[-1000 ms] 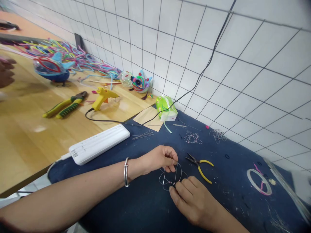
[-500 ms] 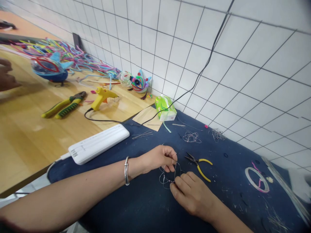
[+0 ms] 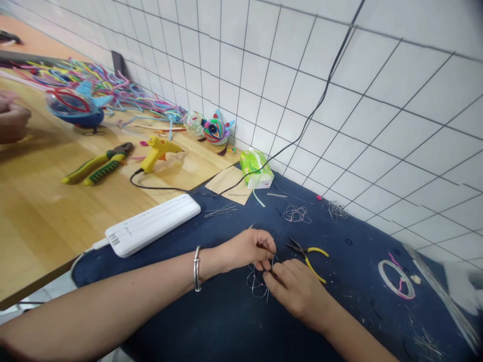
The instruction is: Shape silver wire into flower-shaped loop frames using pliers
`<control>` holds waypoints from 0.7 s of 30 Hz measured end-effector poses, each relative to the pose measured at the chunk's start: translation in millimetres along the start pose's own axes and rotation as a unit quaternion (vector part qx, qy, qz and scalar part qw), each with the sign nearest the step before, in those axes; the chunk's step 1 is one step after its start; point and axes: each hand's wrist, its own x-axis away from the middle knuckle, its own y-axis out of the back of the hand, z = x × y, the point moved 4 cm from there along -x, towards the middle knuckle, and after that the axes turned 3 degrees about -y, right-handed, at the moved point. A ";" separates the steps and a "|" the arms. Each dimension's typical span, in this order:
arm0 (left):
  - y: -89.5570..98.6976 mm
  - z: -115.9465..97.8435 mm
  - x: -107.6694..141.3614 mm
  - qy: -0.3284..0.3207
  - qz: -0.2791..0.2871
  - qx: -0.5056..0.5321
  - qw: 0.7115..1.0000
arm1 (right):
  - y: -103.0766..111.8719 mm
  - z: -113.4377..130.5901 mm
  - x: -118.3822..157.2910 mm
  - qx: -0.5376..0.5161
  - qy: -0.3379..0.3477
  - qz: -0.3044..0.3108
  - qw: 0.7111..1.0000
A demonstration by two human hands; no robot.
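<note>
Over the dark blue cloth, a thin looped wire piece (image 3: 256,284) hangs between my hands, its loops showing below the fingers. My left hand (image 3: 252,247), with a silver bangle at the wrist, is closed in a pinch on the wire. Opposite it, my right hand (image 3: 296,286) pinches the same wire with thumb and forefinger, close to the left fingertips. Part of the wire is hidden behind the fingers. Just beyond my right hand lie yellow-handled long-nose pliers (image 3: 307,256), their jaws apart.
Bent wire bundles (image 3: 297,213) and straight wire pieces (image 3: 221,209) lie farther back. A white power strip (image 3: 153,224) is at left. On the wooden table are a glue gun (image 3: 156,153), combination pliers (image 3: 98,164) and another person's hand (image 3: 13,120). A black cable crosses to the tissue pack (image 3: 256,168).
My right hand has moved up along the wire, closer to my left fingertips. The wire loops have shifted and narrowed. The other person's hand at far left has also moved.
</note>
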 end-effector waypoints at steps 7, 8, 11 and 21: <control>1.0 -3.8 1.0 -0.004 0.007 0.008 1.000 | -1.5 -5.1 -4.6 0.010 0.064 -0.040 0.997; 1.0 -5.5 1.2 -0.013 0.012 0.007 1.000 | -1.9 -8.1 -3.4 -0.003 0.058 -0.042 0.997; -0.7 -10.6 1.8 -0.041 0.038 -0.006 0.998 | -2.5 -18.9 1.6 -0.075 0.005 -0.078 0.994; -2.4 -2.7 -1.0 -0.037 0.012 -0.059 0.997 | 0.2 -43.8 5.8 -0.353 -0.272 -0.124 0.887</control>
